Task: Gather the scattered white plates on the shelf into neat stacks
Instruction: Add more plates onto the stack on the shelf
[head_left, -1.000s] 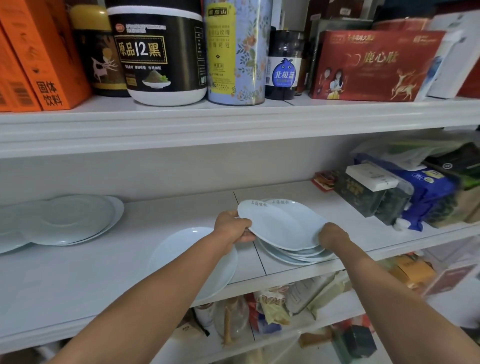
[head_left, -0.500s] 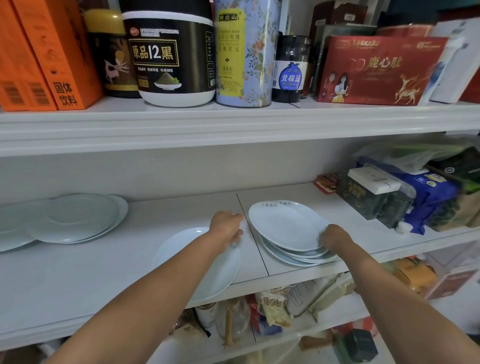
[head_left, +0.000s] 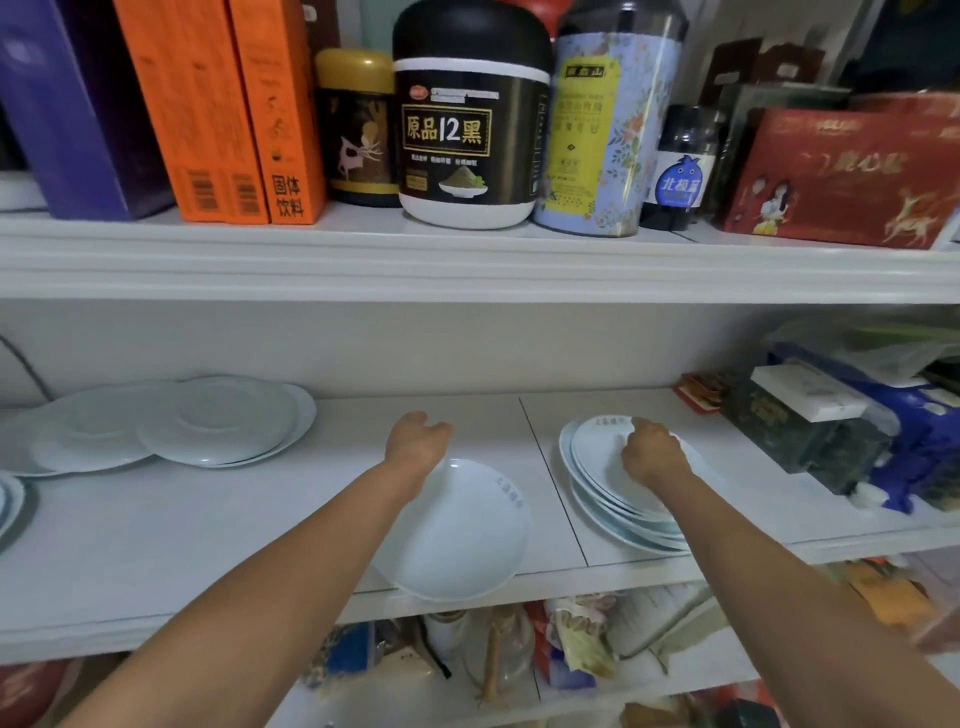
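One white shelf (head_left: 208, 545): left hand (head_left: 418, 441) loose and empty above it, right hand (head_left: 652, 454) on the plate stack (head_left: 597, 457), grip unclear.

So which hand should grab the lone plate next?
Probably left. The left hand hovers at the far rim of the lone plate, seemingly empty. The right hand rests on the stack, farther away.

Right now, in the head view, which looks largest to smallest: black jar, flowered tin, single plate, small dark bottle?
1. Black jar and flowered tin: look about alike, so unranked.
2. Single plate, though it is nearer the camera.
3. Small dark bottle.
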